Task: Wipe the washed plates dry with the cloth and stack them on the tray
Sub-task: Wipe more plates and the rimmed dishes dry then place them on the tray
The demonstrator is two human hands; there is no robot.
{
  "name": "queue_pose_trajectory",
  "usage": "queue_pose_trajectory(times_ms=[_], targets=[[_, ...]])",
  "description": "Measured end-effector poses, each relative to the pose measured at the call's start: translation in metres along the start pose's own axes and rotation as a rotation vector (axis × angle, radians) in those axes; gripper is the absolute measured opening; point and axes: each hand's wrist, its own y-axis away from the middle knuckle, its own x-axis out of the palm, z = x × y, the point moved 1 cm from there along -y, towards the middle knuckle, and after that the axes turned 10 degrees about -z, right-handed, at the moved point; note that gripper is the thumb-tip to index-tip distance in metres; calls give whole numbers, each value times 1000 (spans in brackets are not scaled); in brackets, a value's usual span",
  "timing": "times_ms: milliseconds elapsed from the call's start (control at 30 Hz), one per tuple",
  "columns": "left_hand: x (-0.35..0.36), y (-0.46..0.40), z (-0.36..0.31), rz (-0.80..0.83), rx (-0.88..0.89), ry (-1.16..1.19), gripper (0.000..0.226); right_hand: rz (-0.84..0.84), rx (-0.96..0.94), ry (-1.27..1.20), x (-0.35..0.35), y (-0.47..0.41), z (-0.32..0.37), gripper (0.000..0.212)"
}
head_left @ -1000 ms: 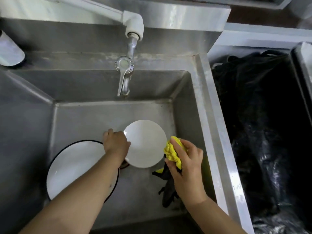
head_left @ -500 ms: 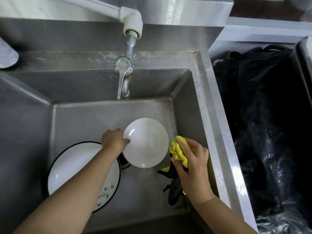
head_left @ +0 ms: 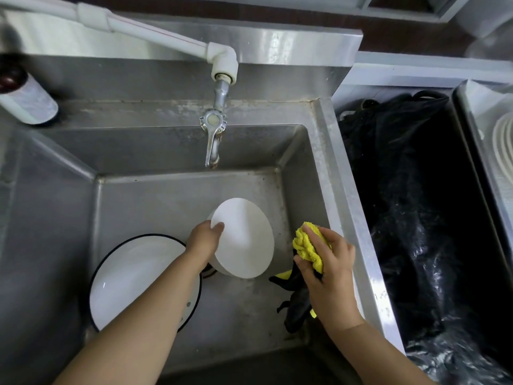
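We hold the small plate in our left hand, fingers curled round its left rim, thumb on the face that looks up at us. It is tilted up on edge above the sink floor, so its flat white face turns toward us and a little to the right. Our right hand grips the bunched yellow cloth just beside the plate's right rim, apart from it by a narrow gap. So the plate lies directly to the left of the cloth, and we judge the coming wipe needs only a short sideways reach onto that open face. A larger black-rimmed plate lies flat in the sink under our left forearm. The tray sits far right, well apart, with ribbed white ware on it.
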Motion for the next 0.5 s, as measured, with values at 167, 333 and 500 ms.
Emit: queue_pose_trajectory(times_ms=[167, 333, 500], targets=[[-36, 41, -9, -88, 131, 18, 19, -9, -13, -31, -19, -4, 15, 55], [-78, 101, -15, -267, 353, -142, 16, -5, -84, -89, -42, -10, 35, 55], [-115, 177, -31, -438, 573, -230, 18, 10, -210, -178, -72, -15, 56, 56]])
